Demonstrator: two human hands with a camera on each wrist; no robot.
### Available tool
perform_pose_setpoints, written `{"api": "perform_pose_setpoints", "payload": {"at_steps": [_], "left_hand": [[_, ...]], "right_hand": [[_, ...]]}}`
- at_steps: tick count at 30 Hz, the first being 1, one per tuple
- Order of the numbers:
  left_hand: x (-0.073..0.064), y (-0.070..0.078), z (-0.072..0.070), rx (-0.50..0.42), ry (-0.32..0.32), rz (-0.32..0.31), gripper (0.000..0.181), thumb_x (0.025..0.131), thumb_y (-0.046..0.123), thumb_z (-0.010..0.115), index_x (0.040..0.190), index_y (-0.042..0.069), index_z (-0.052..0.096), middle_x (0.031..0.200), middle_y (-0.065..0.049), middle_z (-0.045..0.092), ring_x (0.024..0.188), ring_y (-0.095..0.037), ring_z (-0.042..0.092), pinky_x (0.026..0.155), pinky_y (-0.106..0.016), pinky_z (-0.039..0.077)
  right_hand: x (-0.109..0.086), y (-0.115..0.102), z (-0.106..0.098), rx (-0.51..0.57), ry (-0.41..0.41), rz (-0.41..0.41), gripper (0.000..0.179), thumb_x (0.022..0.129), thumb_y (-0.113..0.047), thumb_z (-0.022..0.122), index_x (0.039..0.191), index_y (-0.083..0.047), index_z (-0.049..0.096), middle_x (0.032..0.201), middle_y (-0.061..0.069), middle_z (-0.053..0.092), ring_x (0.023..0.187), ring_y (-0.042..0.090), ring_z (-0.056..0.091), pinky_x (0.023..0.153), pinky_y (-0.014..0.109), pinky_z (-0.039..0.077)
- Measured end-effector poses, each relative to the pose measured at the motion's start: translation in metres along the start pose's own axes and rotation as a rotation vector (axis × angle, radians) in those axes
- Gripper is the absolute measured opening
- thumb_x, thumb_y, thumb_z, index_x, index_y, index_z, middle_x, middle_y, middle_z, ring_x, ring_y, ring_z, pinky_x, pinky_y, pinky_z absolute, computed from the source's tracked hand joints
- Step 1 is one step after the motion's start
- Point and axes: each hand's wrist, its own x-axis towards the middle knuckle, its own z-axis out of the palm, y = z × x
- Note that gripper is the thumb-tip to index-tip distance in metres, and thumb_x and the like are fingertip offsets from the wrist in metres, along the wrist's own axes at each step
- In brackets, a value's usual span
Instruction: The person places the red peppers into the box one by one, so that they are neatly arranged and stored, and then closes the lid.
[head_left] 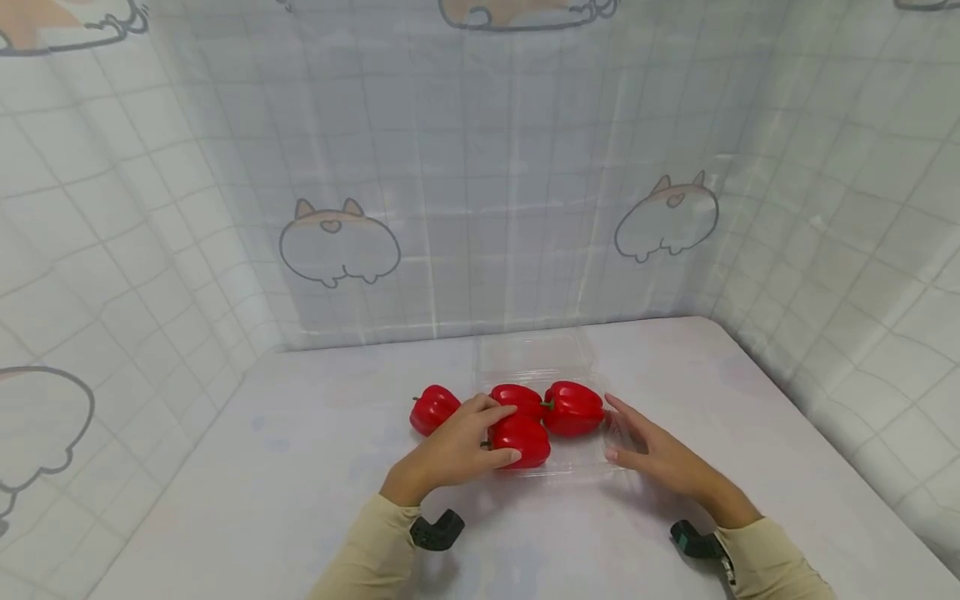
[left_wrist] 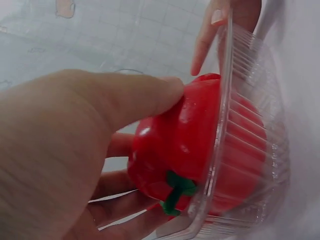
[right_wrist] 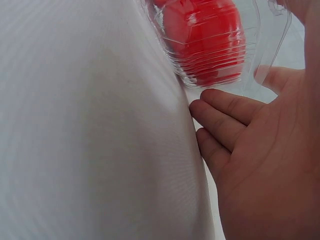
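A clear plastic clamshell box (head_left: 583, 457) holds three red bell peppers, its lid (head_left: 534, 348) folded open toward the back. My left hand (head_left: 452, 448) grips the front-left bell pepper (head_left: 527, 443), thumb on one side and fingers round the other; its green stem shows in the left wrist view. Behind it lies a second bell pepper (head_left: 516, 395), partly hidden by my fingers, and on the right a third bell pepper (head_left: 576, 410). At the box's right side is my right hand (head_left: 663, 458), fingers extended and thumb by the rim (right_wrist: 289, 30).
Left of the box, a loose red bell pepper (head_left: 432, 410) lies on the white table (head_left: 300, 467), partly behind my left hand. A patterned curtain (head_left: 480, 208) rises along the table's back edge and both sides. Dark wrist devices (head_left: 437, 531) sit below both hands.
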Motion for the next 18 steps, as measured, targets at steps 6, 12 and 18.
{"api": "perform_pose_setpoints", "payload": {"at_steps": [6, 12, 18], "left_hand": [[0.0001, -0.0006, -0.0014, 0.047, 0.019, -0.008, 0.067, 0.083, 0.042, 0.080, 0.141, 0.016, 0.058, 0.137, -0.004, 0.055, 0.124, -0.021, 0.051, 0.085, -0.036, 0.057], [0.0018, -0.0040, -0.0020, 0.011, 0.039, -0.023, 0.065, 0.082, 0.039, 0.083, 0.139, 0.017, 0.061, 0.126, 0.000, 0.056, 0.115, -0.019, 0.055, 0.081, -0.031, 0.057], [0.0025, -0.0064, -0.0029, -0.015, 0.036, -0.031, 0.066, 0.081, 0.038, 0.083, 0.140, 0.018, 0.061, 0.123, 0.001, 0.056, 0.114, -0.020, 0.055, 0.079, -0.030, 0.058]], "right_hand": [[0.0003, 0.0024, 0.0011, 0.004, -0.007, -0.006, 0.083, 0.094, -0.034, 0.068, 0.161, -0.019, 0.021, 0.158, 0.020, 0.032, 0.146, 0.042, 0.026, 0.110, 0.067, 0.026], [0.0007, -0.0014, 0.0001, -0.007, 0.002, -0.011, 0.083, 0.094, -0.034, 0.068, 0.161, -0.018, 0.021, 0.158, 0.021, 0.033, 0.146, 0.043, 0.027, 0.110, 0.067, 0.026], [0.0017, -0.0037, -0.0006, -0.017, 0.006, -0.011, 0.083, 0.094, -0.034, 0.068, 0.161, -0.018, 0.021, 0.158, 0.021, 0.033, 0.146, 0.043, 0.027, 0.111, 0.066, 0.026]]}}
